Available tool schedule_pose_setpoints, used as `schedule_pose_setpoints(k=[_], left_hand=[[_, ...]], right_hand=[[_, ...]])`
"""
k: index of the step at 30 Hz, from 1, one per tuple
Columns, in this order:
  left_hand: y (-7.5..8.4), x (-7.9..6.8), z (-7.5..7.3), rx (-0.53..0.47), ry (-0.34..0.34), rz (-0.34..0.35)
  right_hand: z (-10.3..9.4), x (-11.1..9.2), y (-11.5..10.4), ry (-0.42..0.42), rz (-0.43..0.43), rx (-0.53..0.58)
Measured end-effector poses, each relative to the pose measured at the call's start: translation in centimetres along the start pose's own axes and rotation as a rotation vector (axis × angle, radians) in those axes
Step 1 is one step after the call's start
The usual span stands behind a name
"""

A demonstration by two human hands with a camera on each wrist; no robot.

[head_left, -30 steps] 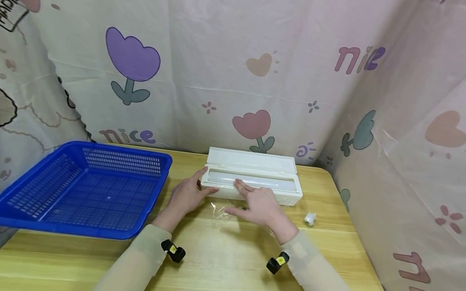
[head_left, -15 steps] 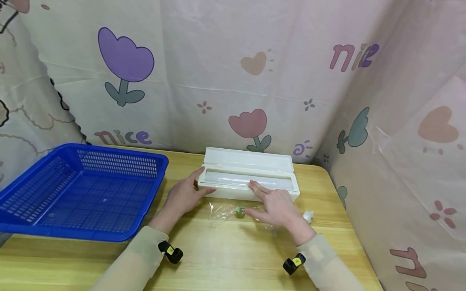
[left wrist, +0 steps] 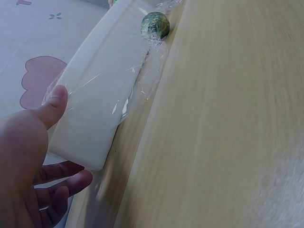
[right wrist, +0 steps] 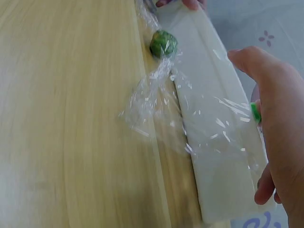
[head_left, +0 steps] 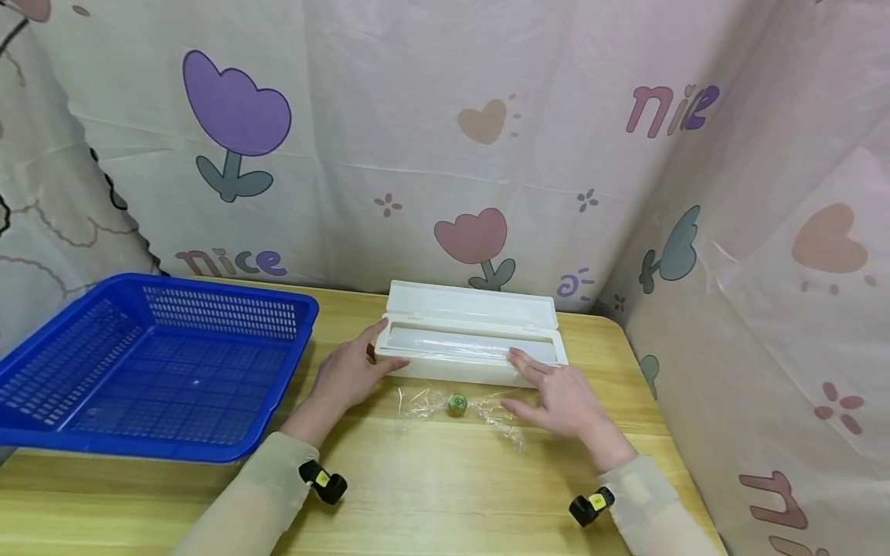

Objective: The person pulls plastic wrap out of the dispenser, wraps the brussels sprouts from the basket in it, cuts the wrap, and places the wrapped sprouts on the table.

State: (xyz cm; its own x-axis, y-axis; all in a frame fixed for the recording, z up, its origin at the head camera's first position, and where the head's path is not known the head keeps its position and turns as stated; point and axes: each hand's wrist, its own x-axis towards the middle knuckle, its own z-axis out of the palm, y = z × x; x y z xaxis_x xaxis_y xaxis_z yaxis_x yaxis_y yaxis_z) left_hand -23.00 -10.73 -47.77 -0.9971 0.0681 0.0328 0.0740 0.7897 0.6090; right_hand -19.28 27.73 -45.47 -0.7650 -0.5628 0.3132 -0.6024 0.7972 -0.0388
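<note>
A white cling film dispenser point(head_left: 473, 371) lies on the table with its lid point(head_left: 480, 305) raised. A roll of clear film point(head_left: 459, 341) shows in its slot. My left hand point(head_left: 348, 374) holds the dispenser's left end, thumb against the front and fingers around the end. My right hand point(head_left: 563, 394) rests its extended fingertips on the roll's right part, its thumb held apart. Before the dispenser sits a small round green thing point(head_left: 456, 405), wrapped in clear film; its kind is unclear. Loose film point(right wrist: 147, 104) trails from the green thing and lies against the dispenser's front.
At the left stands a blue plastic basket point(head_left: 195, 448) with mesh walls. The wooden table point(head_left: 417, 494) ends behind the dispenser at a printed curtain point(head_left: 375, 116), which also hangs along the right side. A bright green bit point(right wrist: 255, 113) shows beside the right fingers.
My right hand has slid rightward along the roll, uncovering the wrapped green thing and hiding the small white crumpled piece at the right. My left hand stays at the dispenser's left end.
</note>
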Motion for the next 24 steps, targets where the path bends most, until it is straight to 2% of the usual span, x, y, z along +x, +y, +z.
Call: schedule_pose_setpoints(k=[6,16,24], left_hand=[[0.1,-0.1,-0.1,-0.003,0.000,0.001],[0.4,0.0,0.1,-0.007,-0.002,0.000],[0.3,-0.2,-0.2,-0.005,-0.003,-0.013]], right_hand=[[-0.1,-0.9,1.2,0.007,0.006,-0.016],[-0.1,-1.8,2.7,0.090,-0.034,-0.034],[-0.2,-1.9,3.3,0.093,-0.050,-0.060]])
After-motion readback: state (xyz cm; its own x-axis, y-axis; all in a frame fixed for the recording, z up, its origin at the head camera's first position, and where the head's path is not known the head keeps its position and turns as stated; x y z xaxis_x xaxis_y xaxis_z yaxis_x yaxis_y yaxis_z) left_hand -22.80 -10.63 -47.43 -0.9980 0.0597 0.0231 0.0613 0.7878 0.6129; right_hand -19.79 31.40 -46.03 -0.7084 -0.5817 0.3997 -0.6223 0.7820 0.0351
